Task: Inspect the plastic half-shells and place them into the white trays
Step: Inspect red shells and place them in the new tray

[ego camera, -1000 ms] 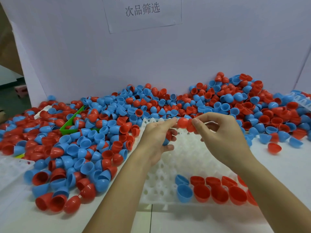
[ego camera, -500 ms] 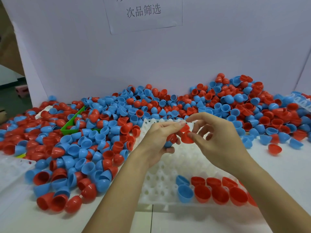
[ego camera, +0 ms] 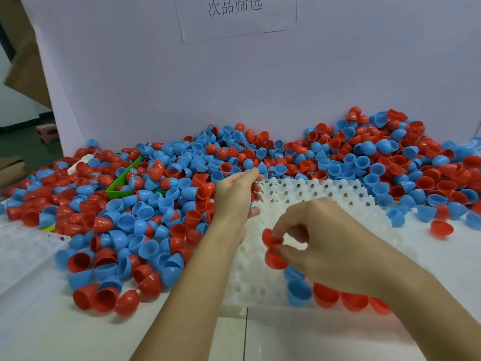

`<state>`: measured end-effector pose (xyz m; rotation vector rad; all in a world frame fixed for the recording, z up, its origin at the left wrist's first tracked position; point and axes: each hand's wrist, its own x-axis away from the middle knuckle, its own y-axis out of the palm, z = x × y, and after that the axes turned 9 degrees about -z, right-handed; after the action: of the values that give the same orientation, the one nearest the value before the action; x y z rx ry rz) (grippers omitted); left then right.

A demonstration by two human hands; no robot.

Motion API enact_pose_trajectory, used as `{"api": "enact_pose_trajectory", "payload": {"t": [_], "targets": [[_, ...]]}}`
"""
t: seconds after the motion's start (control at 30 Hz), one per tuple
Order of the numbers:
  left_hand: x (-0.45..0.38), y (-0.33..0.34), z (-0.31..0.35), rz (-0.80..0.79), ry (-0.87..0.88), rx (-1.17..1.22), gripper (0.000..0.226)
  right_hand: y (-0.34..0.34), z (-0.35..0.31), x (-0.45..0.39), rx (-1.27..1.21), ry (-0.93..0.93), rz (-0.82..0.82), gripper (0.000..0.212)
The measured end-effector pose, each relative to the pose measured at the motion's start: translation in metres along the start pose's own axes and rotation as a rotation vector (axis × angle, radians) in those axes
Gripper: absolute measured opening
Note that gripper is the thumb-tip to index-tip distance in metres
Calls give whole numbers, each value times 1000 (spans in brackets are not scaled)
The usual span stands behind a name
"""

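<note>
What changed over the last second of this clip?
The right hand carried the pinched red plastic half-shells away from the left hand, down toward the filled near row of the white plastic tray. The left hand stayed raised. Pile and placed shells look unchanged.

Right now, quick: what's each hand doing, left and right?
Left hand: fingers curled over the white tray's far edge; bits of shell show in it, contents unclear.
Right hand: pinching two red half-shells above the tray.

Two hands (ego camera: 235, 199), two white trays (ego camera: 325, 194), one green bin (ego camera: 117, 187).
</note>
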<state>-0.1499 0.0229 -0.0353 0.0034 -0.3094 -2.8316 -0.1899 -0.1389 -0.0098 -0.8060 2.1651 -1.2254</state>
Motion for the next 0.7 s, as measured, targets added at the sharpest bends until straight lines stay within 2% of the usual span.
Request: {"api": "enact_pose_trajectory", "payload": {"t": [0.13, 0.23, 0.4, 0.6, 0.7], "targets": [[0, 2, 1, -7, 5, -34, 20, 11, -16, 1, 173, 132, -226, 17], [1, 3, 1, -14, 11, -51, 18, 17, -26, -3, 231, 168, -314, 17], [1, 4, 0, -51, -14, -38, 17, 16, -27, -7, 257, 179, -345, 18], [4, 1, 3, -234, -129, 280, 30, 7, -7, -3, 66, 99, -379, 28], [6, -1, 2, -288, -136, 365, 29, -4, 5, -3, -70, 49, -266, 20]]}}
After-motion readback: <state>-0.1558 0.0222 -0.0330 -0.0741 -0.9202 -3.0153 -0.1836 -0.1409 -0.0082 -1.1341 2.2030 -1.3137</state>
